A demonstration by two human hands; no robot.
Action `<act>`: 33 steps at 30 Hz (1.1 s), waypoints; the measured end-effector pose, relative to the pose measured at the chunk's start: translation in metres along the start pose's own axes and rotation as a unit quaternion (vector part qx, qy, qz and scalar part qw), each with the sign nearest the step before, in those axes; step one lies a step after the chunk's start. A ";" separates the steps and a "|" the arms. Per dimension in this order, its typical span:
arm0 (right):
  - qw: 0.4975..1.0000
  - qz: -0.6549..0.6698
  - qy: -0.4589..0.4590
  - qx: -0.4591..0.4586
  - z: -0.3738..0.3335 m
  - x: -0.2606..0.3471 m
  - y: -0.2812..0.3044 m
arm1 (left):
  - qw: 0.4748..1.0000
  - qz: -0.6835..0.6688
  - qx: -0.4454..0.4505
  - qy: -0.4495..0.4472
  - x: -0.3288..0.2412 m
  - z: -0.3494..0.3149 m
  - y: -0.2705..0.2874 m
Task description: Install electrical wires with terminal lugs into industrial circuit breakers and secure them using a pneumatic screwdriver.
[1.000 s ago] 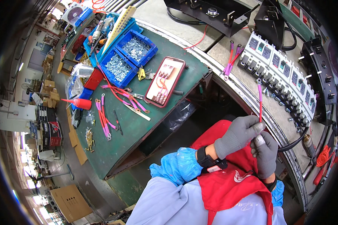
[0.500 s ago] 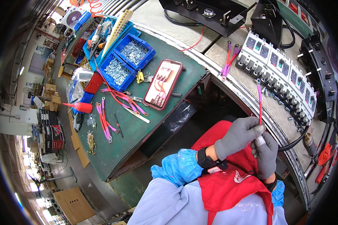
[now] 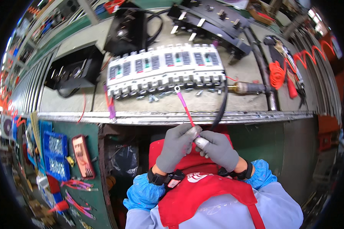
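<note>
Both gloved hands meet in front of the red apron, pinched around the lower end of a short red cable. My left hand closes on it from the left, while my right hand grips just beside it. The cable points up and slightly left, with a purple sleeve and a silver ring terminal at its free end. Its lower end is hidden in the fingers. Beyond the ring stands a row of white circuit breakers on the bench. Loose screws lie along the row's near side.
Black metal housings stand behind and left of the breakers. A power screwdriver and coiled red hose lie right. The green side table carries blue screw bins, a phone and more red cables.
My view has swung to the right, so the breakers now sit straight ahead and the green table at lower left. Both hands still hold the red cable together.
</note>
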State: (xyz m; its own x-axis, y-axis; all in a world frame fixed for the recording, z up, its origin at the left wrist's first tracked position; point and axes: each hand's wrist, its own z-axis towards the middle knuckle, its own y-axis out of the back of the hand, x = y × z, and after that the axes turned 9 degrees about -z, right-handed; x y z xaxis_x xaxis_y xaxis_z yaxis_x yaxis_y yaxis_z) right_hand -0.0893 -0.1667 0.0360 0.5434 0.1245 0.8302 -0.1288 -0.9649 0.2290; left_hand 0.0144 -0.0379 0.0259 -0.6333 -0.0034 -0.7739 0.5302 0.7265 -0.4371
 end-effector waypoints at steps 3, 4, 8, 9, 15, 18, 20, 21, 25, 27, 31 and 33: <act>0.991 -0.067 0.101 -0.054 -0.007 -0.017 0.025 | 0.999 0.020 0.042 0.024 0.003 0.013 -0.015; 0.983 -0.102 0.114 -0.103 -0.008 -0.022 0.038 | 0.998 0.014 0.054 0.014 0.005 0.016 -0.020; 0.951 0.110 0.004 -0.290 -0.006 -0.036 0.106 | 0.995 0.038 0.084 0.050 0.007 0.028 -0.033; 0.935 0.085 -0.005 -0.343 0.001 -0.037 0.122 | 0.995 0.040 0.086 0.043 0.007 0.032 -0.035; 0.876 -0.074 -0.132 -0.459 0.056 -0.050 0.188 | 0.987 0.055 0.134 0.066 0.005 0.051 -0.051; 0.840 -0.197 -0.178 -0.474 0.089 -0.053 0.206 | 0.988 0.061 0.130 0.064 0.007 0.059 -0.058; 0.821 -0.346 -0.162 -0.424 0.108 -0.047 0.211 | 0.988 0.052 0.127 0.068 0.007 0.063 -0.059; 0.801 -0.417 -0.150 -0.403 0.115 -0.041 0.212 | 0.988 0.040 0.123 0.081 0.007 0.064 -0.060; 0.785 -0.123 -0.264 -0.547 0.124 -0.014 0.207 | 0.988 0.042 0.128 0.072 0.008 0.065 -0.058; 0.772 -0.105 -0.290 -0.556 0.126 -0.006 0.207 | 0.988 0.037 0.131 0.068 0.009 0.066 -0.057; 0.749 -0.119 -0.282 -0.588 0.134 -0.015 0.212 | 0.988 0.004 0.130 0.085 0.010 0.067 -0.054; 0.760 -0.169 -0.239 -0.580 0.135 -0.027 0.221 | 0.988 -0.006 0.137 0.073 0.011 0.068 -0.054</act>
State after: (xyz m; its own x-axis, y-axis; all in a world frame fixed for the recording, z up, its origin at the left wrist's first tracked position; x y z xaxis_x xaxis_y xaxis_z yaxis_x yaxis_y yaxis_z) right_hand -0.0203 -0.4147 -0.0047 0.9119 -0.0470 0.4078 -0.4086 -0.0077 0.9127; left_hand 0.0173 -0.1240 0.0092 -0.7042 0.1028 -0.7026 0.6424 0.5138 -0.5687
